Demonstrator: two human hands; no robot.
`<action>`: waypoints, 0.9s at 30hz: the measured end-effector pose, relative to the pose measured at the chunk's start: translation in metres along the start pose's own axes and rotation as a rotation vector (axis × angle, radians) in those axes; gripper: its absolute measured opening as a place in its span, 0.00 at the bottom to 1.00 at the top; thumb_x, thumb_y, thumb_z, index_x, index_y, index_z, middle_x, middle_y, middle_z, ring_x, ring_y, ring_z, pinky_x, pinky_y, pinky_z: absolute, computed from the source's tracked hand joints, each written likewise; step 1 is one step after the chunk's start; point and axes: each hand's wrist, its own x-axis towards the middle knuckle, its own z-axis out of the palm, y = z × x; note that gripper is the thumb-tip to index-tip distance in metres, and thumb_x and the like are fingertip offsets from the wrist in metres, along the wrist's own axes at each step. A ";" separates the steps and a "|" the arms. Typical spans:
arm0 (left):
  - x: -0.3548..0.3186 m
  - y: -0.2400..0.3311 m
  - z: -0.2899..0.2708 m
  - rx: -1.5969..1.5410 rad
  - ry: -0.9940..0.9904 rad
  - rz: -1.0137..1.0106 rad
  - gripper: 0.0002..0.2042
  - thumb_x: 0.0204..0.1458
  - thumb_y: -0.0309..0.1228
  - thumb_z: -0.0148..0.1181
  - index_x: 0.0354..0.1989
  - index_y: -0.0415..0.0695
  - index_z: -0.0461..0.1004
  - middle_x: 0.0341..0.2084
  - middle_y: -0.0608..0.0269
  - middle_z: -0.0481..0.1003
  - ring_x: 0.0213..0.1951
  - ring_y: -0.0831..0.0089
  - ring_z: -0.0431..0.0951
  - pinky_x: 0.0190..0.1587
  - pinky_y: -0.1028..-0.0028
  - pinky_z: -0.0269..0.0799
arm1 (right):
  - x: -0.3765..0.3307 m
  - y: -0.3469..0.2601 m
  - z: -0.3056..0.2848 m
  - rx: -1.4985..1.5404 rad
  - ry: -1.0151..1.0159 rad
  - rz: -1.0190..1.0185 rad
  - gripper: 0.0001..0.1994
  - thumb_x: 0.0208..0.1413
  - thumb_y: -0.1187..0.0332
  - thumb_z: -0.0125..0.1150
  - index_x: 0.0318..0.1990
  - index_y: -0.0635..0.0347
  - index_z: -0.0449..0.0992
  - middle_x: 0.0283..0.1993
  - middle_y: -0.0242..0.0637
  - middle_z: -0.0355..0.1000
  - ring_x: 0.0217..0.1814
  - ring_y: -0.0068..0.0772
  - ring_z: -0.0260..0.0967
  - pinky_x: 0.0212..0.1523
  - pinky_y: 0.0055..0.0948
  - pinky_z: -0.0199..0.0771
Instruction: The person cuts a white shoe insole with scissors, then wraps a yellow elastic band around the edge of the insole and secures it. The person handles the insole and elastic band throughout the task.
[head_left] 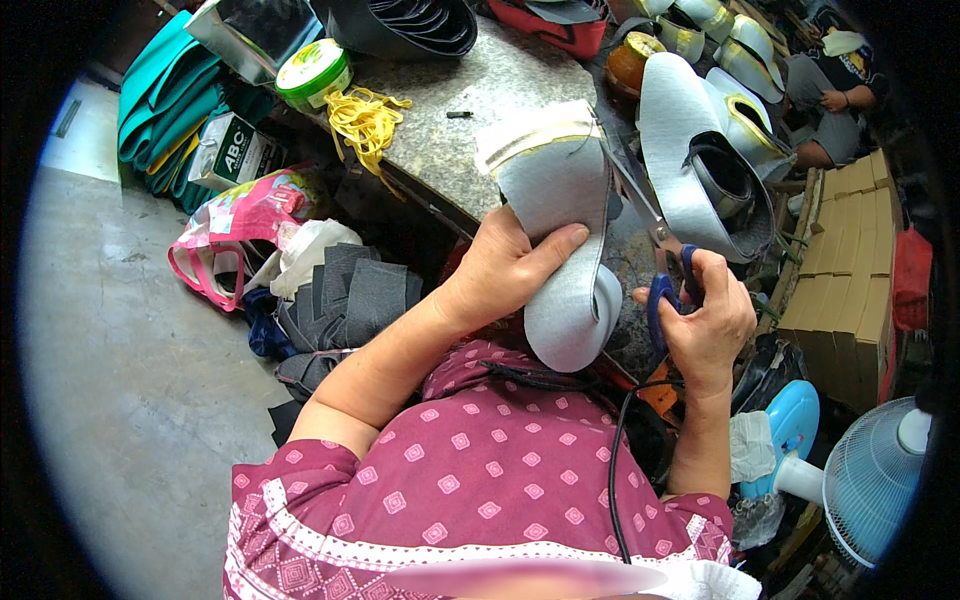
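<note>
My left hand [505, 265] grips a grey fabric piece [560, 190], curved like a shoe upper, with the thumb pressed on its face. The piece has a whitish, yellow-lined edge at its far end, and its near end curls round. In my right hand [712, 325] is a pair of scissors [660, 232] with blue handles, fingers through the loops. The blades point away from me along the right edge of the piece; whether they touch it I cannot tell. More grey curved pieces [680, 130] lie just right of the scissors.
Below my hands is a speckled stone-topped table [430, 110]. On it are yellow laces [362, 125], a green-lidded tub [313, 72] and stacked black pieces [425, 30]. Dark fabric scraps [365, 295] lie at left. A cardboard stack [840, 270] and a fan [875, 480] stand right; another person [835, 95] sits far right.
</note>
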 end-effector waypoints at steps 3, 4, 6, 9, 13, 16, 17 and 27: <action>-0.001 0.001 0.000 0.023 -0.013 -0.047 0.14 0.58 0.25 0.60 0.52 0.35 0.71 0.42 0.62 0.77 0.44 0.75 0.76 0.49 0.73 0.71 | 0.002 0.001 -0.005 -0.100 0.036 -0.066 0.26 0.31 0.56 0.79 0.40 0.53 0.75 0.22 0.29 0.66 0.23 0.34 0.67 0.29 0.34 0.63; -0.002 0.001 0.000 0.029 -0.030 -0.082 0.14 0.58 0.25 0.60 0.52 0.34 0.71 0.42 0.61 0.77 0.44 0.75 0.75 0.50 0.72 0.71 | 0.003 0.001 -0.006 -0.107 0.046 -0.072 0.26 0.31 0.56 0.79 0.39 0.53 0.75 0.21 0.29 0.66 0.23 0.34 0.66 0.28 0.34 0.63; -0.002 0.000 -0.002 0.042 -0.063 -0.151 0.15 0.58 0.24 0.60 0.52 0.34 0.71 0.43 0.61 0.77 0.45 0.75 0.75 0.51 0.72 0.71 | 0.002 0.001 -0.008 -0.113 0.052 -0.076 0.26 0.31 0.57 0.79 0.39 0.52 0.75 0.21 0.30 0.65 0.22 0.34 0.65 0.27 0.34 0.62; -0.002 -0.005 -0.003 0.039 -0.103 -0.052 0.15 0.57 0.23 0.60 0.52 0.34 0.71 0.42 0.61 0.77 0.45 0.74 0.76 0.51 0.72 0.71 | 0.001 0.004 -0.010 -0.119 0.035 -0.089 0.24 0.33 0.58 0.78 0.39 0.53 0.75 0.22 0.31 0.67 0.22 0.34 0.66 0.27 0.34 0.63; -0.001 -0.008 -0.001 0.068 -0.081 -0.064 0.14 0.56 0.24 0.61 0.50 0.33 0.73 0.41 0.59 0.79 0.44 0.73 0.77 0.49 0.71 0.72 | -0.003 0.012 -0.008 0.078 -0.087 -0.033 0.18 0.42 0.66 0.73 0.39 0.58 0.73 0.23 0.33 0.70 0.20 0.30 0.67 0.25 0.29 0.64; 0.000 0.004 0.002 0.068 0.001 -0.004 0.11 0.56 0.24 0.61 0.46 0.34 0.76 0.38 0.57 0.80 0.41 0.73 0.78 0.46 0.71 0.73 | -0.008 0.015 0.002 0.725 -0.162 0.327 0.12 0.53 0.68 0.68 0.37 0.62 0.70 0.21 0.29 0.68 0.18 0.17 0.63 0.20 0.19 0.60; 0.000 0.012 -0.001 0.049 0.033 -0.015 0.10 0.56 0.24 0.61 0.46 0.35 0.76 0.39 0.61 0.79 0.41 0.74 0.77 0.47 0.72 0.72 | -0.009 0.017 0.000 0.865 -0.193 0.461 0.12 0.52 0.68 0.69 0.37 0.61 0.69 0.22 0.28 0.69 0.19 0.16 0.64 0.20 0.17 0.60; 0.005 0.029 0.018 -0.263 -0.490 0.489 0.33 0.60 0.29 0.56 0.72 0.62 0.49 0.41 0.47 0.78 0.51 0.51 0.77 0.60 0.51 0.67 | -0.020 -0.003 0.015 1.437 -0.227 0.553 0.33 0.56 0.39 0.55 0.54 0.62 0.64 0.39 0.37 0.72 0.38 0.24 0.69 0.43 0.25 0.68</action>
